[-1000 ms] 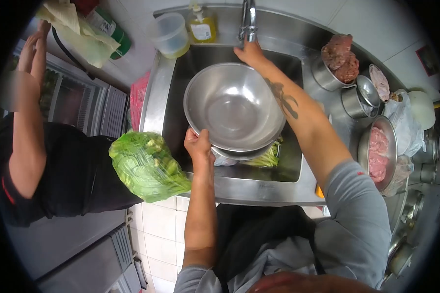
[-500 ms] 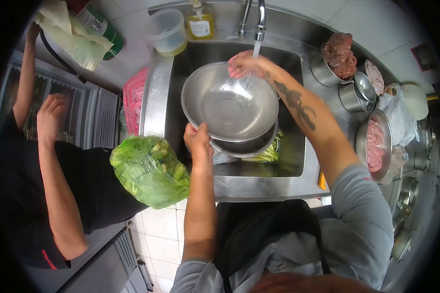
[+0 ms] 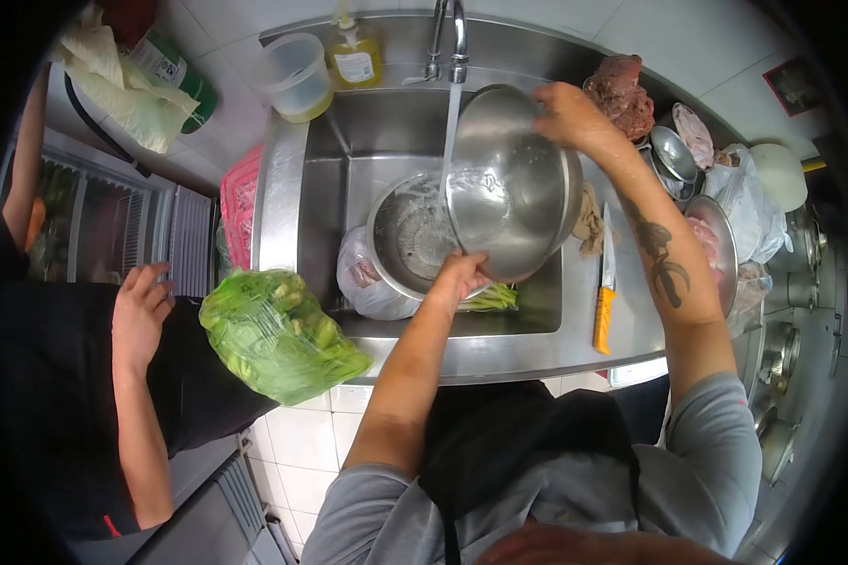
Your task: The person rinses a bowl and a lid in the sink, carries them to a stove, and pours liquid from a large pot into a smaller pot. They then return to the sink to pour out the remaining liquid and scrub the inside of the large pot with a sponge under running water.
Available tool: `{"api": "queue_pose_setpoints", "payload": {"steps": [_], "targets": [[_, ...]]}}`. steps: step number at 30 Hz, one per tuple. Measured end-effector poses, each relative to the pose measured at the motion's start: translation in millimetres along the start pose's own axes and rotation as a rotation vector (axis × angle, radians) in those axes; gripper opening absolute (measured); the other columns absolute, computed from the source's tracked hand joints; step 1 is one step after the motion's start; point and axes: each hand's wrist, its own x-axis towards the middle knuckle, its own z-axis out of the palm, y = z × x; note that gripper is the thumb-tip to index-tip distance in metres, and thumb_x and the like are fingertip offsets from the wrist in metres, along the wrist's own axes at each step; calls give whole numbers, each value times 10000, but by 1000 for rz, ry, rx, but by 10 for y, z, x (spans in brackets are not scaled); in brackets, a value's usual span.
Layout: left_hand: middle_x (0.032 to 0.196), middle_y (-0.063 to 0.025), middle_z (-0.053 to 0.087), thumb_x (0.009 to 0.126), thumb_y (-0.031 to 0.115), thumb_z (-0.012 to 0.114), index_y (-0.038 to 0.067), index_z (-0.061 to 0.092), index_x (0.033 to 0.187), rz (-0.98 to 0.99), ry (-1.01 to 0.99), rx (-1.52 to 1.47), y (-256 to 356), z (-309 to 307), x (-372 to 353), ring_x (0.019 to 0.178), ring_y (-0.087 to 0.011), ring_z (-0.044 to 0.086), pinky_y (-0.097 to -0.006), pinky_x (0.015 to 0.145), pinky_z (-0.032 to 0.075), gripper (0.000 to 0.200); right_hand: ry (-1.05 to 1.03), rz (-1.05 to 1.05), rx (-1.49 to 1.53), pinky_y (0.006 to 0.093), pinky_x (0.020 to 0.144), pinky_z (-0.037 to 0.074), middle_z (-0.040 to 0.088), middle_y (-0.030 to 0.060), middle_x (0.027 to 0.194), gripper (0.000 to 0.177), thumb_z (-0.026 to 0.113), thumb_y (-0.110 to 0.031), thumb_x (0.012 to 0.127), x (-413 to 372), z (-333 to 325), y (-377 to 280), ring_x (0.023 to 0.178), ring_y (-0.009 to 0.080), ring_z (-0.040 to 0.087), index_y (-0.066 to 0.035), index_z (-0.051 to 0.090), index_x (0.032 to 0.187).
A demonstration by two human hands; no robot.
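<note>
A large metal bowl (image 3: 509, 179) is tilted steeply on its side over the right part of the sink. My left hand (image 3: 462, 275) is closed on its lower rim, and my right hand (image 3: 575, 115) grips the upper right rim. Water from the tap (image 3: 458, 66) runs down past the bowl's left edge. Beneath it, a metal colander or perforated bowl (image 3: 410, 226) sits in the sink (image 3: 325, 188) under the stream. Green stalks (image 3: 492, 298) and a clear plastic bag (image 3: 360, 273) lie beside it, partly hidden.
A yellow-handled knife (image 3: 605, 311) lies on the right counter beside a brown crumpled thing (image 3: 589, 221). Meat (image 3: 622, 94) and bowls crowd farther right. A bag of leafy greens (image 3: 283, 334) overhangs the left front edge. A co-worker's hand (image 3: 143, 311) is at far left.
The large bowl has moved right and tipped onto its side. My right hand has gone from under the water to the bowl's rim. The view has shifted, uncovering the knife.
</note>
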Motion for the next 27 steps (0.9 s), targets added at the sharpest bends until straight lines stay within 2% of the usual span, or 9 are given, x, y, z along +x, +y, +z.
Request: {"api": "queue_pose_setpoints", "payload": {"steps": [3,6,9,13,16,22,24,26,27], "targets": [[944,-161,606,912,287,546,-16,498,1104,33,72,164,-9,-27,130,721,-255,628,-401,604,560,362,-137,1,-3,394,681,478,632,234,826,417,617,-58,676,-67,-128,-501,700,370,602,52,594,1078],[931,-159,606,896,368,570,-21,532,1058,192,165,45,510,-263,680,707,-235,618,-363,592,535,423,5,-5,130,414,802,471,610,282,940,436,595,-58,683,-298,-362,-653,881,395,612,54,579,1104],[874,-127,616,867,372,617,-7,567,992,516,378,40,933,-143,691,700,-215,608,-350,594,507,402,112,-5,230,385,736,489,632,255,900,453,585,-48,702,-430,-431,-418,773,351,633,24,571,1149],[797,-75,617,833,217,637,20,576,903,540,197,-15,1028,-400,448,658,-199,588,-339,574,479,218,36,251,426,245,552,449,650,76,845,442,572,-43,763,-576,-182,249,629,91,544,53,532,1193],[738,-44,596,784,69,583,42,565,850,405,85,3,1528,-369,-537,603,-165,554,-323,535,448,74,-199,533,531,332,694,498,654,203,900,419,590,-55,727,-807,500,841,730,240,637,30,587,1137],[652,-11,556,734,-11,542,66,571,807,433,156,121,1161,-760,-695,493,-94,491,-253,411,378,110,48,-9,-314,405,856,475,620,234,1001,367,581,-155,767,-724,1588,394,927,324,614,26,599,1086],[658,-7,563,725,-20,545,73,559,790,473,206,79,1108,-604,-879,457,-96,476,-238,376,350,115,-30,-204,-299,411,827,483,630,230,976,311,573,-205,789,-843,2076,257,905,333,620,11,627,1006],[657,-4,564,722,-23,550,76,555,781,540,239,31,1076,-515,-1005,458,-95,471,-240,376,343,116,-662,79,92,420,746,493,640,182,825,258,642,-228,750,-773,2308,-52,802,350,615,6,629,859],[683,-8,581,717,-27,553,74,557,789,476,241,112,1087,-510,-1102,490,-100,501,-250,403,376,123,-705,-97,184,409,736,493,648,176,837,253,640,-236,752,-735,2409,-261,794,336,620,-11,638,867]]}}
